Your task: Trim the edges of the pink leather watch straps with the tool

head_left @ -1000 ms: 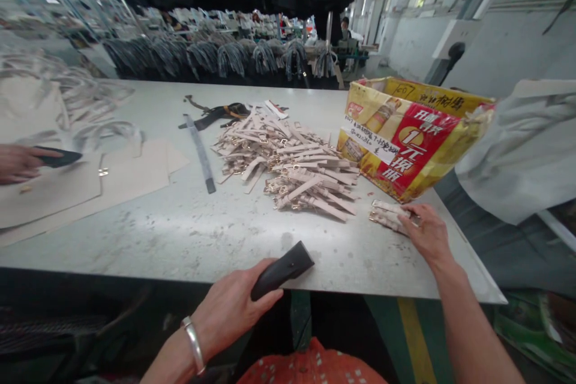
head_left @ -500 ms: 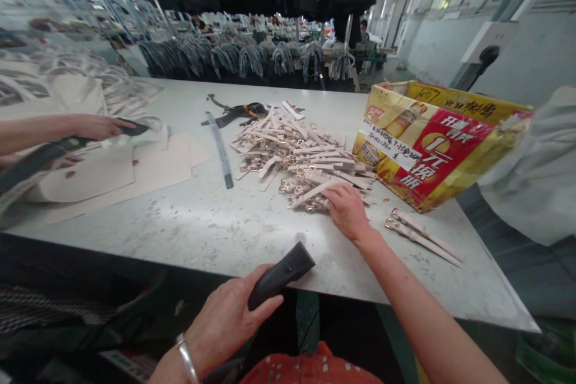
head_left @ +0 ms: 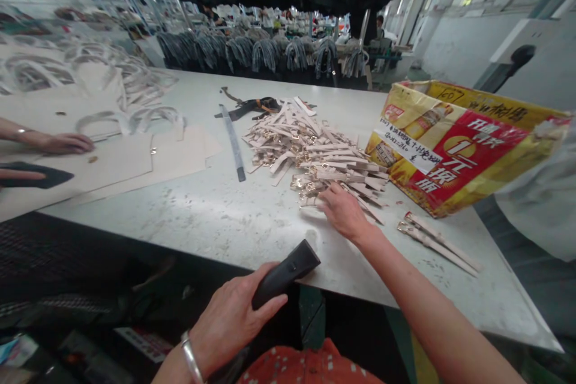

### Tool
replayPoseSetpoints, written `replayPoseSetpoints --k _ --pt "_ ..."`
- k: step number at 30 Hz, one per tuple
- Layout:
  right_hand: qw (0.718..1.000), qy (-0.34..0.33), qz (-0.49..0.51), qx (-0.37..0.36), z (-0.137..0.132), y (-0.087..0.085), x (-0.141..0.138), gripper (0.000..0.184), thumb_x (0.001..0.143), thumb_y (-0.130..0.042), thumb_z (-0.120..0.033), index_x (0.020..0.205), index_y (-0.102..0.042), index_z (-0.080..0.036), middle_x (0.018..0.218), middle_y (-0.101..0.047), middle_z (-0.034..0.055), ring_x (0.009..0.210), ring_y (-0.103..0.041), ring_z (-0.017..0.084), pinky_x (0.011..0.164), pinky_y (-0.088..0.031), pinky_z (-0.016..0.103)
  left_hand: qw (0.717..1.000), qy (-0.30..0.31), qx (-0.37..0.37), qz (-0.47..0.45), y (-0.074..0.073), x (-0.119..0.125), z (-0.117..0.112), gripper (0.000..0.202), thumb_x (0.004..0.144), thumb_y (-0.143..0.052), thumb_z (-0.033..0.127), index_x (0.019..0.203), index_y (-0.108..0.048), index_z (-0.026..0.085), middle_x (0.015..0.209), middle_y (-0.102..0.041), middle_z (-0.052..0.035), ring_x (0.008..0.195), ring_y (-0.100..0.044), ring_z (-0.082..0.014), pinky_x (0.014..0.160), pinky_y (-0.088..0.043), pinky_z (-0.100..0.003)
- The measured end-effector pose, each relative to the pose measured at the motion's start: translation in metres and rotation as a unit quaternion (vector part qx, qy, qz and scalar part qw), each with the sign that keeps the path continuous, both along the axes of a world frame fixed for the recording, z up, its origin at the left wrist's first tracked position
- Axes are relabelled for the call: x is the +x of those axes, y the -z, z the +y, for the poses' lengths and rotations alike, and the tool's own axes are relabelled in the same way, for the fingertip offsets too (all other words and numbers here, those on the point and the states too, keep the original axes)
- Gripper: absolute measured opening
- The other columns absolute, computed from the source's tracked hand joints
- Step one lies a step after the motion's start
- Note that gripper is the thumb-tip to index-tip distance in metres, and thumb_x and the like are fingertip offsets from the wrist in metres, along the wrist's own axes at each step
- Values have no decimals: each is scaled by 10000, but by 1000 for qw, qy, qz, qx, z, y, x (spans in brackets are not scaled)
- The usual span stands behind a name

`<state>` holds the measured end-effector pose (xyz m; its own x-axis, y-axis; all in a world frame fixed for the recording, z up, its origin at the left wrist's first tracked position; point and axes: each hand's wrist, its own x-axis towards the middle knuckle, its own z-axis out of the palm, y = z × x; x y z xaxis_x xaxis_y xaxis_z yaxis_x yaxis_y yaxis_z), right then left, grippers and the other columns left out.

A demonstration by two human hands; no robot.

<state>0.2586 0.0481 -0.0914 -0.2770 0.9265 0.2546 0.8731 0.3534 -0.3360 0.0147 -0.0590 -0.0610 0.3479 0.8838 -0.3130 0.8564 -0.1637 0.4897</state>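
My left hand [head_left: 238, 306] is wrapped around a black handheld nozzle [head_left: 288, 273] with a flat, wide end and a small button. It is held over the table's front edge, its wide end pointing up and right. My right hand [head_left: 344, 210] reaches to the near side of a heap of beige buckled straps [head_left: 315, 150]. Its fingers are closed on a strap at the heap's edge, with the fingertips partly hidden. Small gold buckles show along the near straps. Two more beige straps [head_left: 436, 246] lie side by side to the right of my forearm.
A yellow and red cardboard box [head_left: 454, 150] stands at the right. Behind the heap lie dark straps [head_left: 256, 108] and a clear-wrapped strip [head_left: 233, 144]. At the left, a co-worker's hand [head_left: 67, 143] rests on beige panels [head_left: 121, 162], beside another black nozzle [head_left: 40, 174].
My right hand has shifted slightly on the near straps, and a strap across the heap's front has moved. The co-worker's black nozzle has moved left and toward the near edge. The view has turned left.
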Motion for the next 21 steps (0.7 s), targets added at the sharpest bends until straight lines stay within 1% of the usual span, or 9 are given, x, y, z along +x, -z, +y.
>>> replayPoseSetpoints --k 2,4,6,9,12,16,21 --pt "996 -10 82 -15 -26 7 6 185 822 -539 -231 999 -588 -204 939 -549 41 843 -520 155 740 -404 267 1000 2 -1 -6 -2 -2 0 333 808 -492 454 1112 -530 323 782 -677 35 748 -638 -186 639 -388 -238" --pt "990 -10 129 -46 -52 20 13 217 821 -546 -234 1033 -585 -222 915 -545 27 829 -533 147 732 -416 262 1000 3 -3 -4 -2 -3 0 339 812 -483 467 1115 -528 322 782 -676 33 750 -636 -188 637 -390 -241" --pt "988 -7 136 -73 -74 35 20 250 830 -532 -226 1074 -585 -236 904 -541 27 803 -537 143 713 -425 259 1000 5 -8 6 -2 -2 0 358 816 -469 482 1127 -524 313 783 -676 24 757 -637 -194 637 -394 -247" --pt "992 -3 102 -71 -95 50 25 300 840 -512 -216 1129 -578 -254 918 -541 41 830 -530 161 726 -431 277 999 19 -15 27 0 1 1 400 818 -447 506 1150 -517 295 801 -678 2 774 -637 -209 649 -404 -259" --pt "996 -12 71 -48 -102 50 26 300 828 -543 -263 1123 -592 -271 923 -550 51 863 -514 186 746 -430 306 998 40 -24 42 0 4 5 418 818 -423 534 1150 -518 297 813 -677 -8 782 -636 -222 657 -417 -271" --pt "998 -14 64 -24 -101 46 26 245 837 -542 -313 1060 -634 -273 913 -562 57 848 -504 186 732 -422 307 997 53 -33 55 -7 3 14 418 812 -426 525 1143 -526 290 805 -670 -9 785 -633 -218 663 -425 -268" --pt "998 -25 46 -29 -98 51 26 208 856 -521 -324 995 -662 -258 853 -567 55 815 -491 181 699 -391 304 992 81 -30 89 -15 4 29 351 807 -430 497 1029 -585 274 784 -658 -8 734 -623 -197 621 -411 -250"
